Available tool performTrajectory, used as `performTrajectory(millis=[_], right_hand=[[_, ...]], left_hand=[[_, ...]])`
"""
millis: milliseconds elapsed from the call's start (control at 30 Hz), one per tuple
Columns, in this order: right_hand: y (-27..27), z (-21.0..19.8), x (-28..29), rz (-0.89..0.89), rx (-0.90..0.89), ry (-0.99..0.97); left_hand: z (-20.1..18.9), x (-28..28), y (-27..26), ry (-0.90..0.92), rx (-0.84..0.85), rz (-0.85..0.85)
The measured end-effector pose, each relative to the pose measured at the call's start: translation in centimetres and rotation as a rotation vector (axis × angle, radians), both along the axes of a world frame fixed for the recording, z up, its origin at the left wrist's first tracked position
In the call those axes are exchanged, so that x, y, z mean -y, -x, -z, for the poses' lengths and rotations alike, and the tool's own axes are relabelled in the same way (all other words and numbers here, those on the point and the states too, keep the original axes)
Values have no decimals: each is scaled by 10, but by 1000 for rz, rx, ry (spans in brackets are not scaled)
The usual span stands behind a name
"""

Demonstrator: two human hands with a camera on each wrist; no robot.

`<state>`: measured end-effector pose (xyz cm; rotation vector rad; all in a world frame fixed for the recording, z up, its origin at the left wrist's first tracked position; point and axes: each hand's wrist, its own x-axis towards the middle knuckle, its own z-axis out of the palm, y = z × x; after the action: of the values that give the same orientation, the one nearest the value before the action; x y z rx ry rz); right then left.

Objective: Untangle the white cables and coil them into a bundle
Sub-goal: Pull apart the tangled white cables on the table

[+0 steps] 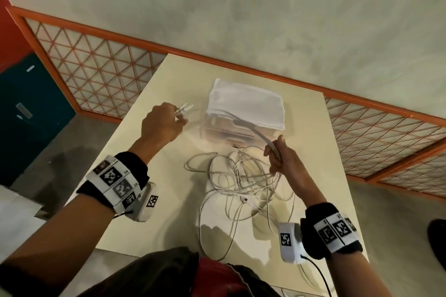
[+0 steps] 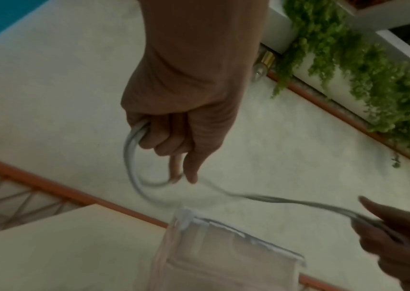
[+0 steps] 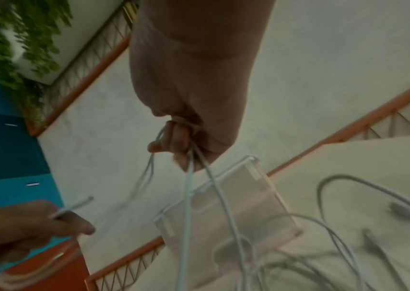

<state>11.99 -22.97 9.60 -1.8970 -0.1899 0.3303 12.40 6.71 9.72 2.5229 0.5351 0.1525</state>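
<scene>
A tangle of white cables [image 1: 239, 181] lies on the cream table [image 1: 154, 152] in front of me. My left hand [image 1: 160, 123] is raised over the table's left part and grips a looped cable run [image 2: 134, 157], with white plug ends [image 1: 184, 106] sticking out past the fingers. My right hand [image 1: 281, 159] holds several cable strands [image 3: 188, 177] above the tangle. A blurred stretch of cable [image 1: 251, 128] spans between the two hands, in front of the box. Loose ends trail toward the table's near edge.
A clear plastic box [image 1: 243, 116] with a white cloth on top stands on the table just beyond the cables. An orange lattice railing [image 1: 96, 72] runs behind the table. A blue cabinet [image 1: 26, 108] is at the left.
</scene>
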Motion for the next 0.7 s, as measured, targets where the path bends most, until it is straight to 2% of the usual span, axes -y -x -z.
performTrajectory(millis=[67,133,200,233,300,400,500,567,633,700], right_hand=[[-7,-10,-3,3,146,216],[-9,-19,-9,-119,227,456],[-6,-28,-17,-249,233,524],[-3,-34,-22,-289,239,507],[1,-45,-34,-304,243,401],[1,-61,-42,-223,202,168],[-1,-68,-33,-171,200,94],[0,-65,-24,-133,151,52],[4,-54,-16,-167,100,28],[9,-34,-8,-241,66,70]], left_hand=[[1,7,2,3,-61,53],[-7,19,6,114,115,177],[-16,38,14,287,341,328],[-19,49,17,375,405,391],[-20,71,21,532,412,485],[-25,95,29,791,191,519],[-29,108,33,864,74,565],[-28,107,32,845,137,552],[-31,105,27,875,297,492],[-46,101,21,981,465,426]])
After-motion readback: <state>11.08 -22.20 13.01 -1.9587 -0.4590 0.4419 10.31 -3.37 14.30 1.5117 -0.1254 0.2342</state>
